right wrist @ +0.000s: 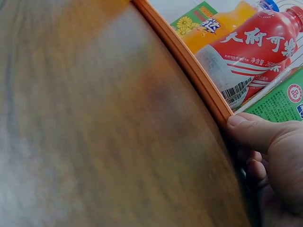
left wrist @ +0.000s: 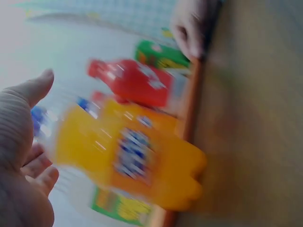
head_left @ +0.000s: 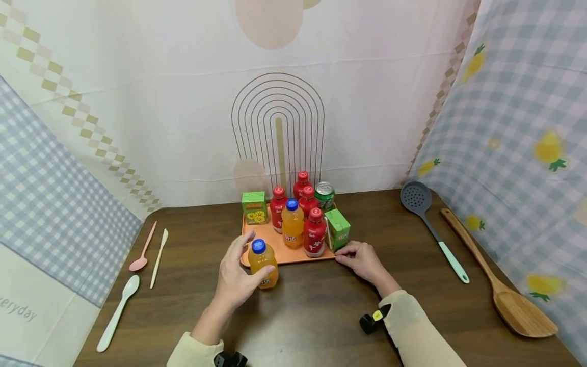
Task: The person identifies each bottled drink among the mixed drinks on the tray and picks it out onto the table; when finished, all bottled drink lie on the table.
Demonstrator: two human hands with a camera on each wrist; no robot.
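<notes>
An orange soda bottle (head_left: 260,259) with a blue cap stands upright at the front left edge of an orange tray (head_left: 286,255). My left hand (head_left: 233,278) is around it with thumb and fingers spread; in the left wrist view the fingers (left wrist: 40,172) are apart from the bottle's body. My right hand (head_left: 362,261) pinches the tray's front right corner, thumb (right wrist: 246,124) on the rim and other fingers below. On the tray are a second orange soda bottle (head_left: 292,227), several red bottles (head_left: 315,235), two green cartons (head_left: 338,228) and a green can (head_left: 325,195).
To the left on the wooden table lie a pink spoon (head_left: 139,263), a cream knife (head_left: 158,260) and a white spoon (head_left: 120,308). At the right are a slotted skimmer (head_left: 417,199) and a wooden spatula (head_left: 520,311). Patterned cloth hangs behind and at both sides.
</notes>
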